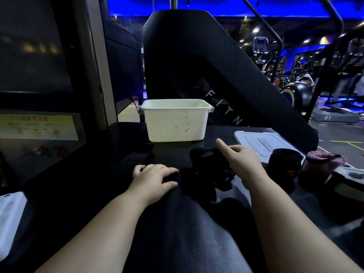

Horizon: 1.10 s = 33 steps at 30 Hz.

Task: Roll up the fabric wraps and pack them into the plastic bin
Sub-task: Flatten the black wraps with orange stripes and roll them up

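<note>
A white plastic bin (175,125) stands open on the dark padded surface, straight ahead of me. Between it and my hands lies a loose heap of black fabric wrap (204,172), hard to make out against the dark surface. My left hand (153,176) lies flat on the left end of the black fabric, fingers spread. My right hand (242,158) hovers over the heap's right side with thumb raised; its fingers curl down into the fabric, hidden from view. A rolled black wrap (283,164) and a pink wrap (323,160) sit at the right.
The bin's white lid (258,142) lies flat to the right of the bin. A large black gym machine (197,66) rises behind the bin. A white object (9,219) sits at the left edge. More black fabric (141,154) lies left of centre.
</note>
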Each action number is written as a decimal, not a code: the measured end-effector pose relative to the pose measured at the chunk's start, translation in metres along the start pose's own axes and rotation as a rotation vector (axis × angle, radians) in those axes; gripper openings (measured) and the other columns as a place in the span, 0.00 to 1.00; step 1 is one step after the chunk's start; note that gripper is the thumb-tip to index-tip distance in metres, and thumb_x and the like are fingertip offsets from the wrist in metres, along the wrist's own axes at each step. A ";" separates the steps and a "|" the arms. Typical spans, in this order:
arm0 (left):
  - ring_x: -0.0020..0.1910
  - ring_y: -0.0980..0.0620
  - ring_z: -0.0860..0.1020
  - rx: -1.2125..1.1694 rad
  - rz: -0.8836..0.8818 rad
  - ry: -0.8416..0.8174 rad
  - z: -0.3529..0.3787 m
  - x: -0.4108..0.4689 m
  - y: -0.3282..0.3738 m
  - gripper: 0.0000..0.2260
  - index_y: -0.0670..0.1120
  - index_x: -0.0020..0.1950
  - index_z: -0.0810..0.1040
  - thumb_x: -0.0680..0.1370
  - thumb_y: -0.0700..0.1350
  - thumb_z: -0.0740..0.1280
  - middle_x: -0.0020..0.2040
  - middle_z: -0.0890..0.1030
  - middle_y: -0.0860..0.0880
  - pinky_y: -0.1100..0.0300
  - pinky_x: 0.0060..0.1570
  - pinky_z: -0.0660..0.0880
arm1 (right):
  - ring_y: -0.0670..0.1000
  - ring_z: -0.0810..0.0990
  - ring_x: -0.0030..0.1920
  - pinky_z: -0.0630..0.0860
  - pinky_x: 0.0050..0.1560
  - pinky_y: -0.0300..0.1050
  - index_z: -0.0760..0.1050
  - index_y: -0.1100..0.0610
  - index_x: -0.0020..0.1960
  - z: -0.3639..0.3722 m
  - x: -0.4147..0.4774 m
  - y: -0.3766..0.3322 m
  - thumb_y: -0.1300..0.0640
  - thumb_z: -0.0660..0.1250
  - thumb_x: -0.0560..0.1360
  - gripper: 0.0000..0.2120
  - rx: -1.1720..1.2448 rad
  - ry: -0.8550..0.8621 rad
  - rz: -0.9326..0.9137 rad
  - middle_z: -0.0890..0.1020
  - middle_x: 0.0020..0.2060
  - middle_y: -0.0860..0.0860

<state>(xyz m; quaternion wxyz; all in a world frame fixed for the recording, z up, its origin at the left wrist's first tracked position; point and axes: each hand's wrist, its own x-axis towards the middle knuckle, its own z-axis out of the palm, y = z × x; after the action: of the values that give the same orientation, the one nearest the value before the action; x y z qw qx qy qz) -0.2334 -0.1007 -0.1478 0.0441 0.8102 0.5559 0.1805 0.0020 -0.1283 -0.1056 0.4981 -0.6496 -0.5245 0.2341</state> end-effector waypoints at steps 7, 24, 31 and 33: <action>0.66 0.59 0.68 -0.019 -0.013 0.077 0.004 0.004 -0.003 0.13 0.63 0.63 0.77 0.79 0.58 0.63 0.60 0.77 0.61 0.55 0.67 0.51 | 0.45 0.82 0.50 0.77 0.46 0.41 0.80 0.45 0.53 0.005 0.003 0.010 0.51 0.72 0.74 0.08 0.198 -0.196 -0.040 0.84 0.49 0.46; 0.37 0.49 0.77 -0.479 -0.136 0.295 -0.004 0.002 -0.006 0.15 0.48 0.41 0.75 0.81 0.56 0.61 0.34 0.78 0.50 0.53 0.39 0.73 | 0.45 0.66 0.25 0.65 0.27 0.37 0.71 0.64 0.36 0.002 0.001 0.006 0.43 0.68 0.76 0.24 -0.049 -0.073 -0.173 0.68 0.24 0.48; 0.39 0.50 0.77 -0.536 -0.097 0.349 -0.009 -0.004 0.001 0.11 0.46 0.44 0.75 0.80 0.53 0.64 0.37 0.79 0.47 0.56 0.39 0.73 | 0.47 0.75 0.31 0.72 0.38 0.45 0.81 0.54 0.38 0.000 0.002 0.004 0.42 0.68 0.76 0.16 -0.049 -0.026 -0.164 0.78 0.28 0.49; 0.41 0.52 0.77 -0.566 -0.097 0.380 -0.010 -0.005 0.002 0.09 0.46 0.46 0.75 0.80 0.51 0.65 0.39 0.79 0.49 0.65 0.40 0.71 | 0.48 0.76 0.31 0.72 0.36 0.45 0.81 0.56 0.38 -0.003 0.001 0.002 0.43 0.69 0.75 0.17 -0.041 -0.040 -0.144 0.78 0.28 0.49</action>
<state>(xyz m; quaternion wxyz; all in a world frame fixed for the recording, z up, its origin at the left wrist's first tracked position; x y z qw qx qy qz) -0.2364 -0.1072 -0.1388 0.1714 0.6903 0.5199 0.4731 0.0054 -0.1283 -0.1064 0.4896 -0.6154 -0.5846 0.1996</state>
